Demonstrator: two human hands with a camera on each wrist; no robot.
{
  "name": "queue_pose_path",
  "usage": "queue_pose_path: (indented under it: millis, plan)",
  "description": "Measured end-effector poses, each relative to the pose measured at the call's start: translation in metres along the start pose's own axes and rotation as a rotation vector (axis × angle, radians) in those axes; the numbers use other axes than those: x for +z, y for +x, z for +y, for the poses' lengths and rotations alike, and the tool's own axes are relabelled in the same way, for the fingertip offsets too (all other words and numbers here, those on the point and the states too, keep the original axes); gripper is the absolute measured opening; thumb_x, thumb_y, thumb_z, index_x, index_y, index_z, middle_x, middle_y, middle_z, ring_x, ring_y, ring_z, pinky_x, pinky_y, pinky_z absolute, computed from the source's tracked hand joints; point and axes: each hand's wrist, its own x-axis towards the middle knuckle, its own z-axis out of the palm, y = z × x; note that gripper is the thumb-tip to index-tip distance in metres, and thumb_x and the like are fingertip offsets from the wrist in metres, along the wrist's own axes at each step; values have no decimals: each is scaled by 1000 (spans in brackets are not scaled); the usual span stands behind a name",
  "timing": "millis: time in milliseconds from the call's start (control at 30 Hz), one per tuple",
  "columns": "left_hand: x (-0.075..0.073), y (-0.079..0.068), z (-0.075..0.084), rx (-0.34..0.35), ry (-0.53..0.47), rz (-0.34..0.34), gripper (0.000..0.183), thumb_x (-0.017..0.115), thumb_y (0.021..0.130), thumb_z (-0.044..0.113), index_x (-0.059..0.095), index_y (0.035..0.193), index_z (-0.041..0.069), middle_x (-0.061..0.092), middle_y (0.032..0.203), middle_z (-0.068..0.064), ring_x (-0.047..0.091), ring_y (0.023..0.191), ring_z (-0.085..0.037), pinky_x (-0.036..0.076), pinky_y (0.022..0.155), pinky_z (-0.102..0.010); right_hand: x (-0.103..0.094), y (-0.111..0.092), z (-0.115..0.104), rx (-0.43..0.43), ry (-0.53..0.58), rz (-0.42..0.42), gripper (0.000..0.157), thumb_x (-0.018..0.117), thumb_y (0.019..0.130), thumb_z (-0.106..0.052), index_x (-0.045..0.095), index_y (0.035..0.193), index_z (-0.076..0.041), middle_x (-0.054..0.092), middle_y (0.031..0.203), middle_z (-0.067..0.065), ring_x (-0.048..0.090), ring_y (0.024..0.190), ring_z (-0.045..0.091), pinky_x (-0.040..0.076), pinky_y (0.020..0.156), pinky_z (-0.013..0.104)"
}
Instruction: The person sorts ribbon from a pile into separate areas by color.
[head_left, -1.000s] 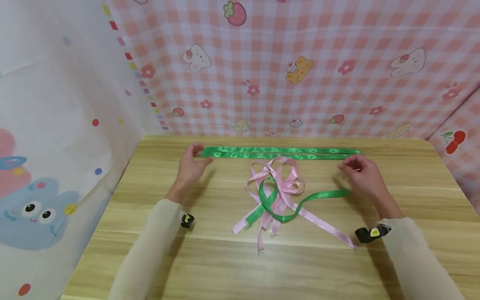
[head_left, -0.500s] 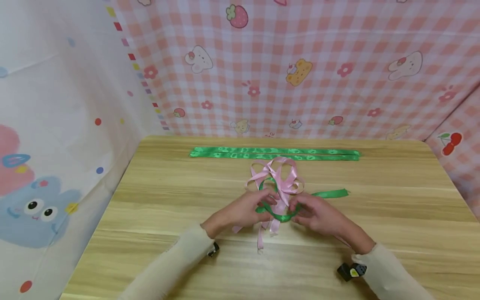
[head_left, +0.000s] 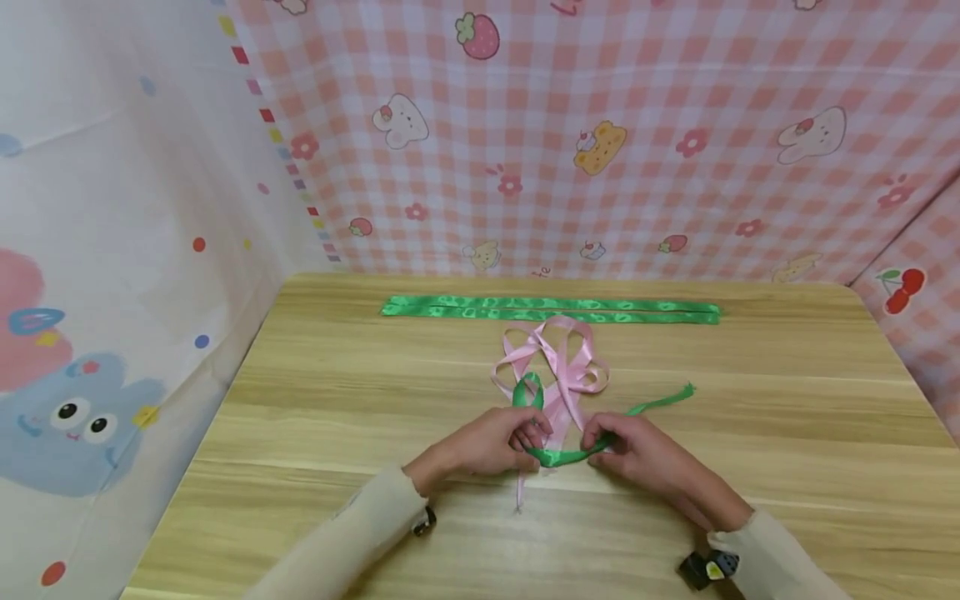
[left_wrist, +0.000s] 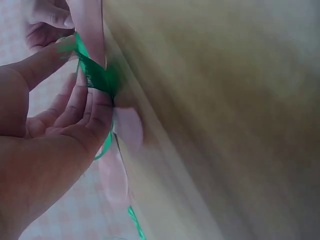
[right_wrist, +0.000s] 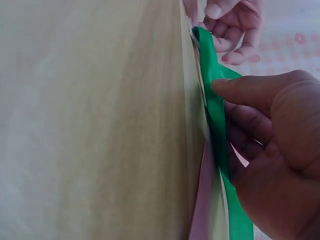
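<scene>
A loose green ribbon (head_left: pixel 558 457) runs between both hands over the middle of the table. With thumb and fingers my left hand (head_left: pixel 497 439) pinches it near one frayed end, best seen in the left wrist view, where the green ribbon (left_wrist: pixel 100 77) lies across the fingers. My right hand (head_left: pixel 637 450) grips it farther along. In the right wrist view the thumb (right_wrist: pixel 235 90) presses on the green strip (right_wrist: pixel 216 107), with the fingers curled behind. Its other end trails off to the right. Under the hands lies a looped heap of pink ribbon (head_left: pixel 581 371), partly hidden by them.
Two green ribbon strips (head_left: pixel 551 308) lie side by side, straight, near the back edge of the wooden table (head_left: pixel 322 358). Behind the table hangs a pink checked curtain (head_left: pixel 645 192). A white printed cloth (head_left: pixel 112 208) hangs at the left.
Both hands have come from the ends of the straight green strips to the middle and taken hold of the loose green ribbon. Its middle has been drawn slightly toward the front.
</scene>
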Motion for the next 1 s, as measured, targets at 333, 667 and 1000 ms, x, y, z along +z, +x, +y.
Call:
queue_pose_path:
  millis: [333,667,1000]
  plan:
    - [14,-10,3,38,-32,-45,28,70,84,-6,63,108,7,69,83,-3,61,75,-2,51,74,-18,-2,-10,-10,29,136,-66,13,70,88,1,64,93,-10,68,95,5,60,92,12,50,83,25]
    - [-15,-24,39,223,-22,117,25,69,91,1,62,112,12,66,89,2,64,84,-6,51,87,-26,-40,-10,-48,-162,230,-19,15,60,94,7,58,103,-5,62,95,7,62,86,19,53,77,27]
    - [-50,-37,49,253,-124,24,33,64,93,-1,56,125,6,65,93,-8,66,79,-19,55,74,-27,-65,-20,-51,-225,292,-21,16,56,93,14,54,103,1,55,83,6,51,67,14,45,54,30]
